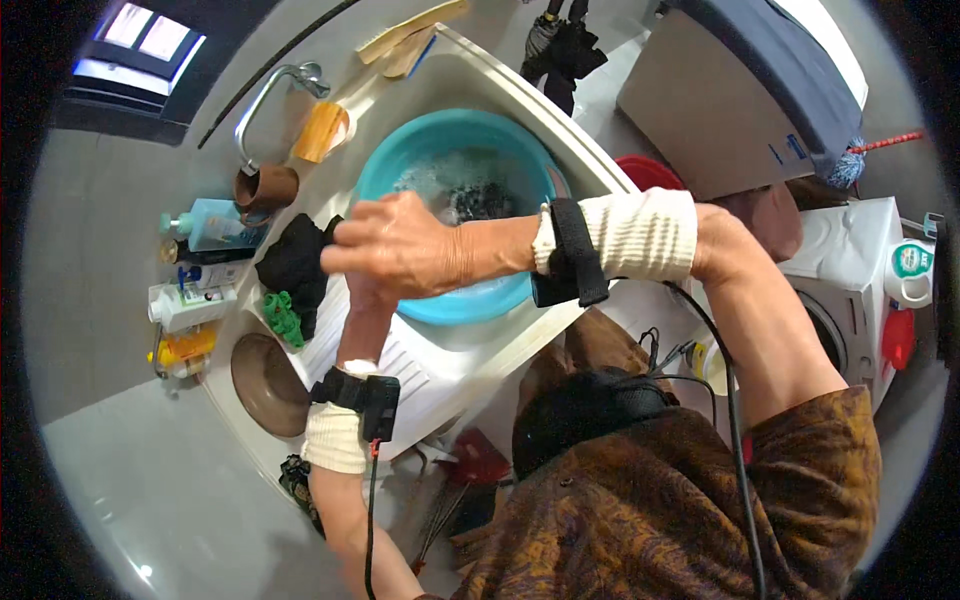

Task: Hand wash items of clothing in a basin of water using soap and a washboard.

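My right hand (pixel 397 244), fingers curled, is above the left part of a turquoise plastic basin (pixel 465 311), crossing over my left hand (pixel 371 296). Most of my left hand is hidden behind it. Black cloth (pixel 289 259) lies on the ribbed ledge of the sink, its upper corner close to my right fingers. Whether either hand grips it cannot be seen. Beside the cloth is a green mesh scrubber (pixel 283 319). Foamy water and something dark (pixel 480 201) are in the basin. Knitted cream cuffs and strapped black devices cover both wrists.
A curved metal faucet (pixel 262 97), brown mug (pixel 266 189) and several bottles (pixel 191 307) line the left side. A brown bowl (pixel 270 382) is at the lower left. Wooden brushes (pixel 409 41) rest on the sink's far corner. Cables run from both wrist devices.
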